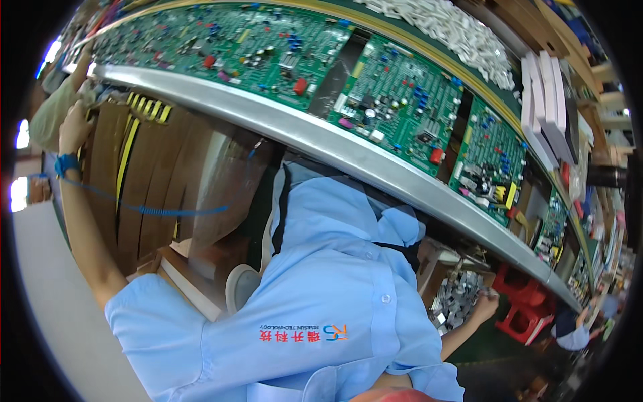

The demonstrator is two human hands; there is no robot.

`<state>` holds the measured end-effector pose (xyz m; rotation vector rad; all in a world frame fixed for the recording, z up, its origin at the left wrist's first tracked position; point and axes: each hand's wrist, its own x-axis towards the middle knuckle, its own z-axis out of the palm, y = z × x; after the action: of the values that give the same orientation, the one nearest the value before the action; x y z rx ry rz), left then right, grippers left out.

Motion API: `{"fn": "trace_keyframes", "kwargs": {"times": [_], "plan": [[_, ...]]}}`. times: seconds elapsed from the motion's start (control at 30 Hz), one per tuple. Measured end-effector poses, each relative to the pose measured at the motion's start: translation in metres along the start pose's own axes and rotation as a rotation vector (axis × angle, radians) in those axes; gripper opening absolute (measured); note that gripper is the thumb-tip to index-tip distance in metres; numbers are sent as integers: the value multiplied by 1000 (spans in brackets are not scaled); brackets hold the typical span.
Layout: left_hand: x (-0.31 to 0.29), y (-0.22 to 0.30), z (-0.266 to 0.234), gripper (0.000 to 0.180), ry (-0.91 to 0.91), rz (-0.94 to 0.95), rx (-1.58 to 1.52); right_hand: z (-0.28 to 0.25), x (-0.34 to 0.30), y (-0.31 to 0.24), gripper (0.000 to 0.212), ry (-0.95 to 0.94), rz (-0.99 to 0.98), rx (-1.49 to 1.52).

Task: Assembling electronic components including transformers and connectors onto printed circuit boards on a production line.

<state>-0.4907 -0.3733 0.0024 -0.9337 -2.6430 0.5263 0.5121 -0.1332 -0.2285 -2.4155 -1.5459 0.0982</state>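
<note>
Out at the far left is my left hand [76, 128], its fingers curled beside the end of the metal rail [221, 97]; what they hold, if anything, I cannot make out. A blue wrist strap [65, 164] with a coiled blue cord circles that wrist. Low on the right, my right hand [485, 307] has its fingers closed at the edge of a cardboard box [434, 276]. Small grey metal parts [457, 299] fill this box; whether one is between my fingers is too small to tell. Green circuit boards [395, 107] packed with components lie in a row behind the rail.
White small parts [445, 30] are heaped beyond the boards. White slabs [546, 100] stand upright at the right. Brown cardboard sheets [157, 181] are stacked below the rail at left. Red stools [526, 315] stand near the box. Another person's sleeve [55, 120] is close to my left hand.
</note>
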Motion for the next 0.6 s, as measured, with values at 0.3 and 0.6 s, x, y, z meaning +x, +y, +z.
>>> {"fn": "trace_keyframes", "kwargs": {"times": [0.3, 0.6], "plan": [[28, -42, 37, 31, -61, 105, -165, -115, 5, -179, 39, 18, -367, 834], [-9, -36, 6, 35, -11, 8, -322, -78, -51, -436, 28, -357, -1286, 696]]}}
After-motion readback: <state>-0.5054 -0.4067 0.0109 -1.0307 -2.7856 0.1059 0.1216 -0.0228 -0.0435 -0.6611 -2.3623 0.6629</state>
